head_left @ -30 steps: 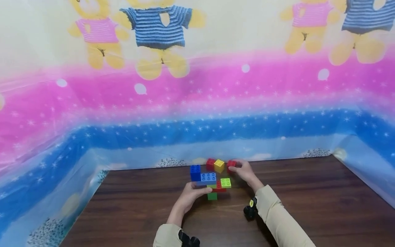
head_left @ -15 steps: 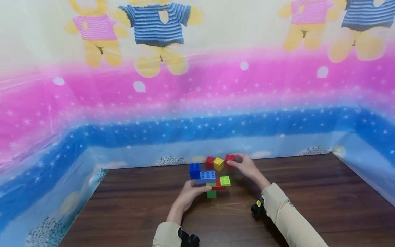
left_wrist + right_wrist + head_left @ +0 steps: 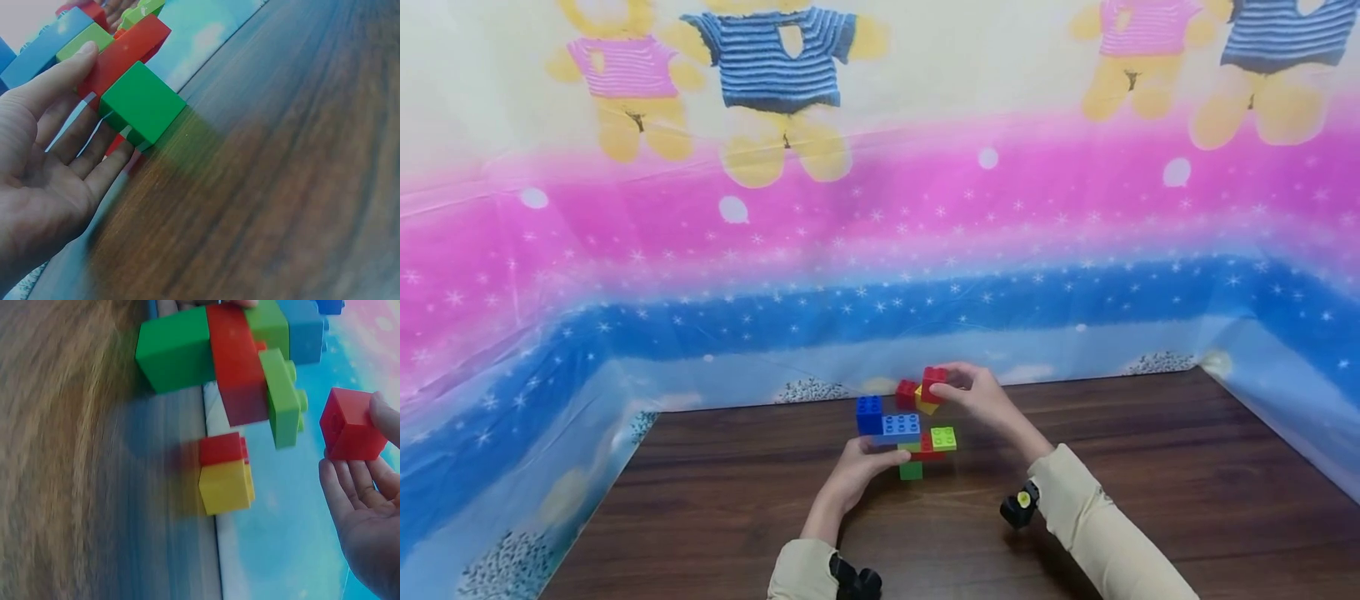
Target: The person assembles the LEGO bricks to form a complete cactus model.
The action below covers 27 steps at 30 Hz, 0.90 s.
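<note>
My left hand [image 3: 853, 475] holds a structure of joined toy bricks, its thumb lying on the light green and red bricks and its fingers behind. A green brick [image 3: 142, 103] forms the bottom, standing on the table. Above it come a red brick [image 3: 236, 362] and a lime brick [image 3: 943, 438] on the right. A light blue brick [image 3: 901, 427] extends left, with a dark blue brick [image 3: 869, 414] at its end. Higher up, my right hand [image 3: 981, 396] pinches a red brick [image 3: 353, 424] between thumb and fingers, raised behind the structure.
Behind the structure, a second red brick [image 3: 222, 449] and a yellow brick [image 3: 225, 487] stand side by side near the table's far edge. The brown wooden table [image 3: 700, 500] ends at a printed cloth [image 3: 820, 367] hanging at the back and sides.
The right hand has lifted the red brick and carried it left, so it now overlaps the yellow brick in the head view. My left hand keeps its hold on the structure.
</note>
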Each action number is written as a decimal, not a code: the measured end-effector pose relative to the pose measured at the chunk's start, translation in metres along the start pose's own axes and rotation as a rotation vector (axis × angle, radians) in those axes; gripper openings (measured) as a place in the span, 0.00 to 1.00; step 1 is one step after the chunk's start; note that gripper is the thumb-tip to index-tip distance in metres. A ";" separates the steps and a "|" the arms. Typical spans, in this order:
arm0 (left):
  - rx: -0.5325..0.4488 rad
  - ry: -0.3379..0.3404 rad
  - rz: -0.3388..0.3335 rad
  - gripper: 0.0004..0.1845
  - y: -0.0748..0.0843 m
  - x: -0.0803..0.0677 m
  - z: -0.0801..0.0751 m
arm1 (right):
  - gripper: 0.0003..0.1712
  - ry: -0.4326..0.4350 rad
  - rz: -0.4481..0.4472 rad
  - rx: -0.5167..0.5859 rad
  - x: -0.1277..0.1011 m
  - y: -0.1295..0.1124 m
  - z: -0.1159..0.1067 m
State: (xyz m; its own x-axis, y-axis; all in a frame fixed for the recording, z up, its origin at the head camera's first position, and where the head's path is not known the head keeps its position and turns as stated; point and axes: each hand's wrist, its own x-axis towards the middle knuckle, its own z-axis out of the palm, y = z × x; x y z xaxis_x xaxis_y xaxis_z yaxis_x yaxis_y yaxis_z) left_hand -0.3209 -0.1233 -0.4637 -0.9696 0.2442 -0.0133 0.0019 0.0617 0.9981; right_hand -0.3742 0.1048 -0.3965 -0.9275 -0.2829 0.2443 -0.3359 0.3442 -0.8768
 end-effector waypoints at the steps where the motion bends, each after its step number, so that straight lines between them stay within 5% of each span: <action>1: -0.002 -0.002 0.002 0.26 0.000 0.000 0.000 | 0.25 -0.005 -0.001 0.006 -0.001 -0.001 0.001; 27: -0.031 -0.026 0.020 0.23 0.001 0.003 -0.002 | 0.26 -0.146 -0.071 0.016 -0.012 -0.017 0.028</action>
State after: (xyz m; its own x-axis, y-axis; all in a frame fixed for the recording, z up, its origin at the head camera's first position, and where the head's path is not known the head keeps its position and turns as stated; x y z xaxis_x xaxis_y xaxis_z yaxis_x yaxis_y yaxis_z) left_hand -0.3238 -0.1244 -0.4630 -0.9627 0.2705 0.0058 0.0135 0.0266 0.9996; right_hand -0.3525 0.0773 -0.3966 -0.8673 -0.4337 0.2441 -0.3960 0.3045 -0.8663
